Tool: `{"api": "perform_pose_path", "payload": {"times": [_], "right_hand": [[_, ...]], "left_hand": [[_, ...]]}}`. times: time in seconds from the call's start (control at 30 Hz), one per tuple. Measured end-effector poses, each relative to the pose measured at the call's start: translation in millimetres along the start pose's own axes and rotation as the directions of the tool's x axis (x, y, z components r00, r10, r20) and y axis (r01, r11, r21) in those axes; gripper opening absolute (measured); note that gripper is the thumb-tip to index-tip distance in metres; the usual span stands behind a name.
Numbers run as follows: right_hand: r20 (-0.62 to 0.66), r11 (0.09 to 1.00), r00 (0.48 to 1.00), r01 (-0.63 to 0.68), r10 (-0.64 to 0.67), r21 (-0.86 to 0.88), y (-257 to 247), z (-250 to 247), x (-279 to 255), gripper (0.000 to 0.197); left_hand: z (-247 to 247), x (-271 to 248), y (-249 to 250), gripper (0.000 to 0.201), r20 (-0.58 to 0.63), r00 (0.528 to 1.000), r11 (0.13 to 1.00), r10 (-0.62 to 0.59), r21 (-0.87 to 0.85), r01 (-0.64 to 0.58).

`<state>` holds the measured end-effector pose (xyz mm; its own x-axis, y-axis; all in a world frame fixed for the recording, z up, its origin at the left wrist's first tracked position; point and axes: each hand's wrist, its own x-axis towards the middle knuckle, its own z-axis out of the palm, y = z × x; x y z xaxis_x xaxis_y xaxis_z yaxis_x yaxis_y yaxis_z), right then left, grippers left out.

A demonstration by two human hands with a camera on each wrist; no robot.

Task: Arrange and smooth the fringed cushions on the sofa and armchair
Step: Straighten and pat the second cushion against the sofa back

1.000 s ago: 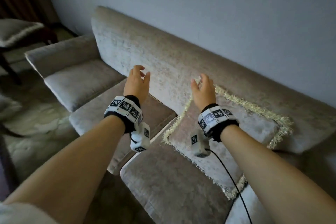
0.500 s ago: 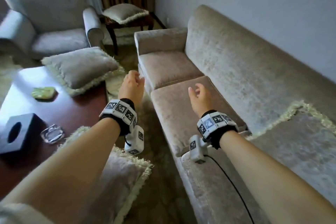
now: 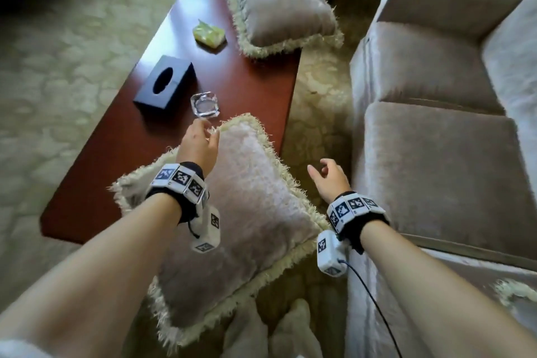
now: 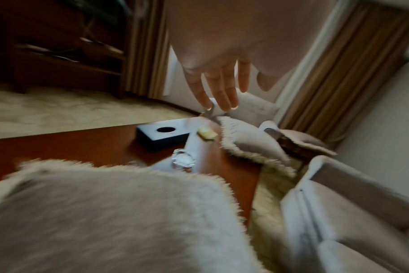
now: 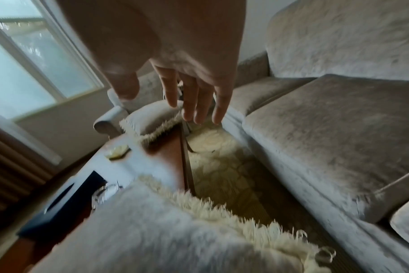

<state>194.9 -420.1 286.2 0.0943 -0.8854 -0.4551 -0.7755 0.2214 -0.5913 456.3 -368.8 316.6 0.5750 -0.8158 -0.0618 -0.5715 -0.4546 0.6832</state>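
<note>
Two fringed cushions lie on the bench (image 3: 238, 87), not yet on the sofa (image 3: 436, 160): the near cushion (image 3: 255, 212) overhangs the bench's near right corner, the far cushion (image 3: 279, 9) its far right corner. Judged step: pick-up of the near cushion. The left hand (image 3: 199, 144) reaches over that cushion's far fringe, fingers extended, holding nothing. The right hand (image 3: 329, 179) hovers beside its right edge, fingers loosely spread, empty.

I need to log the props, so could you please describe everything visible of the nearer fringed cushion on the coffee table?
The nearer fringed cushion is square, plump, pale pinkish-beige plush edged all round with cream fringe. It lies flat on the near end of the red-brown coffee table, its near corners overhanging the edge. The left hand is at its far corner with fingers extended; contact is unclear. The right hand is beside it, apart.
</note>
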Motion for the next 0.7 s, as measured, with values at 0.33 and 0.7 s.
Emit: {"api": "perform_pose_path", "payload": {"times": [0.33, 0.7], "right_hand": [[0.175, 0.986, 0.981, -0.061, 0.088, -0.158, 39.2, 120.3, 47.8, 0.063], [0.241, 0.964, 0.945, -0.176, 0.222, -0.200, 58.4, 153.5, 75.8, 0.116]], "left_hand": [[19.4, -25.0, -170.2, 0.037, 0.008, 0.915, 0.911, -0.403, 0.101, 0.400], [34.2, -49.5, -236.8, 0.092, 0.122, 0.669, 0.678, -0.733, 0.199, 0.707]]}}
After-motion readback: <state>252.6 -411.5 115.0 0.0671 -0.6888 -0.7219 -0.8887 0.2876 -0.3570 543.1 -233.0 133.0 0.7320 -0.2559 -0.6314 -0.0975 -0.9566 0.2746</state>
